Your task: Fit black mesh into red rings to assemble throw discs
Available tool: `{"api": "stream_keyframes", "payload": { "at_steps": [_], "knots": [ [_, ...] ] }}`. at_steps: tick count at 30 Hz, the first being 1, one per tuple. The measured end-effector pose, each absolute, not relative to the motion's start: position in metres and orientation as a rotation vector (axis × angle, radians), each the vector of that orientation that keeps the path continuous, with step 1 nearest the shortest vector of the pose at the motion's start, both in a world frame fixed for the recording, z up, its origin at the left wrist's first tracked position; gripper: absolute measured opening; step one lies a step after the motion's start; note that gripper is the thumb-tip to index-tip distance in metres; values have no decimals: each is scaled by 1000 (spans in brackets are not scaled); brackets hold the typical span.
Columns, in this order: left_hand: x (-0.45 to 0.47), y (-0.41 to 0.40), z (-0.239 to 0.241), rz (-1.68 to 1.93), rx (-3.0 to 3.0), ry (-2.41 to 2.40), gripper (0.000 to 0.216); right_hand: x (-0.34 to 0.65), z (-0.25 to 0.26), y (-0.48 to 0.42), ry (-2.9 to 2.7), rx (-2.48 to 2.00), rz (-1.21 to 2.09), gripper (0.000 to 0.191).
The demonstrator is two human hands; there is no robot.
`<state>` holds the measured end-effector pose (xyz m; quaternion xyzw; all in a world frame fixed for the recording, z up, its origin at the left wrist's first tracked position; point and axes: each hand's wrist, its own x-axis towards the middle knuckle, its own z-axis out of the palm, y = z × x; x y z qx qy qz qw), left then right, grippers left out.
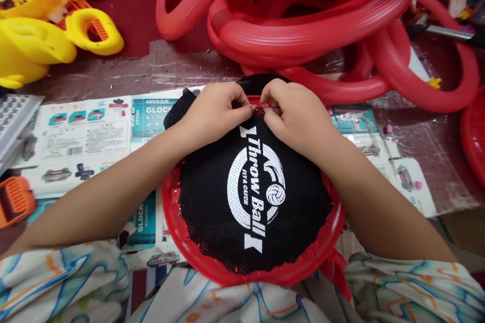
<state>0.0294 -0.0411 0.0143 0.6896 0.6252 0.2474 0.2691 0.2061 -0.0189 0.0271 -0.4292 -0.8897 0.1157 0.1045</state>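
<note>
A round black mesh cloth [212, 197] printed "Throw Ball" in white lies over a red plastic ring [182, 247], which rests on the table edge against my lap. The lower edge of the mesh sits along small red pegs on the ring. At the far rim, my left hand [220, 108] pinches the edge of the mesh between thumb and forefinger. Close beside it, my right hand [291, 113] pinches the same edge, fingertips almost touching the left ones. A loose fold of black mesh shows behind and left of my hands.
Several red plastic rings [303, 35] are heaped at the back. Yellow plastic parts [34, 48] lie at the back left, an orange slotted piece [17, 201] at the left edge. Flattened printed cardboard [87, 136] covers the table under my arms. Another red part [475, 133] stands at the right edge.
</note>
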Motion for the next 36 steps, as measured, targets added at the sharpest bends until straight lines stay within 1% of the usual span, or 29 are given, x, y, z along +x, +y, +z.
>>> {"api": "stream_keyframes", "payload": {
  "at_steps": [5, 10, 12, 14, 17, 19, 22, 25, 28, 36],
  "knots": [
    [30, -43, 17, 646, 1831, 1670, 11, 210, 44, -31, -2625, -1398, 331, 22],
    [28, -45, 14, 678, 1887, 1691, 14, 221, 64, -37, -2697, -1473, 635, 25],
    [25, -46, 13, 676, 1902, 1710, 15, 223, 67, -37, -2717, -1481, 690, 24],
    [23, -49, 14, 653, 1906, 1735, 15, 225, 66, -36, -2714, -1474, 694, 23],
    [18, -54, 19, 573, 1897, 1786, 14, 225, 60, -33, -2758, -1440, 668, 29],
    [15, -57, 22, 533, 1882, 1813, 13, 226, 58, -31, -2787, -1407, 638, 25],
    [13, -57, 25, 594, 1935, 1790, 11, 226, 58, -29, -2777, -1383, 644, 11],
    [13, -52, 21, 675, 2098, 1566, 14, 226, 61, -28, -2738, -1401, 676, 14],
    [14, -45, 14, 681, 2178, 1340, 18, 225, 62, -28, -2704, -1401, 677, 17],
    [20, -45, 8, 770, 2085, 1382, 17, 224, 52, -26, -2560, -1356, 671, 15]
  ]
}}
